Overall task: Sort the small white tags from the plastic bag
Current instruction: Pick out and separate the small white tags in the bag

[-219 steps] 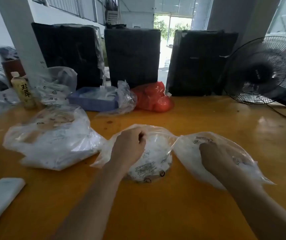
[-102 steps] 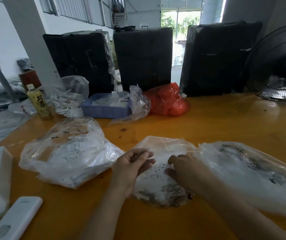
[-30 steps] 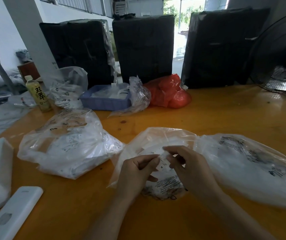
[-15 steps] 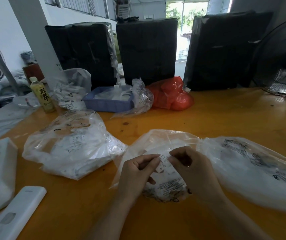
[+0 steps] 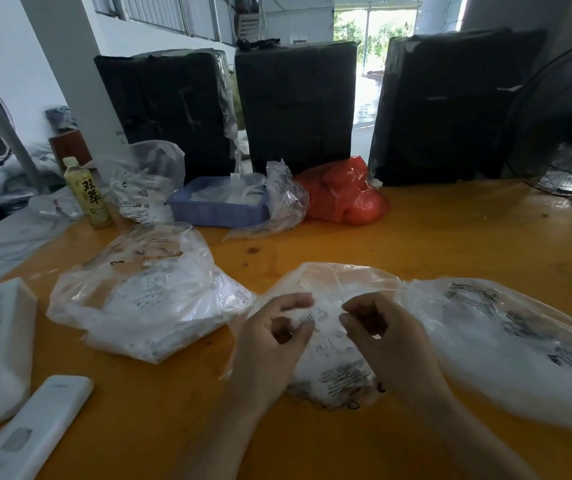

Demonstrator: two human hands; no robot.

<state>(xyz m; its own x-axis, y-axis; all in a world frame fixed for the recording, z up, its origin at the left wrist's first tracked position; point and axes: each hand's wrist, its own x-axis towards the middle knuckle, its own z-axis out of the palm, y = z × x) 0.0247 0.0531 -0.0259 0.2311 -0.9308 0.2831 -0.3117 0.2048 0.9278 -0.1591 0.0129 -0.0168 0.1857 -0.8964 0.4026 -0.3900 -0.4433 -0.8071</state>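
**A:** Where does the work sit?

**B:** At the near middle of the orange table (image 5: pixel 450 237). The clear plastic bag (image 5: pixel 333 285) lies there, with the small white tags (image 5: pixel 315 315) piled on and under its film. The left hand (image 5: pixel 270 344) and the right hand (image 5: pixel 381 334) hover over the pile, both with fingers curled, thumb meeting fingertips in a pinch.

**B:** The left seems to nip film or a tag at its fingertips. Motion blur there makes it hard to say which.

**A:** And how will the tags handle?

**B:** Most likely very light and thin, paper or fabric slips that cling to one another and to the film. The bag is soft and slick, and it will slide on the glossy top. A fingertip pinch at a tag's edge suits best, with the other hand pinning the bag down.

**A:** What can't be seen?

**B:** The bag's mouth is hard to find among the folds. The print on the tags is too small to read. A second bag (image 5: pixel 506 344) on the right is cut off by the frame edge, and a third bag (image 5: pixel 146 292) lies to the left. What fills them is only a white mass. Far back, a blue tray (image 5: pixel 215 211) holds more white pieces, partly hidden by crumpled film.
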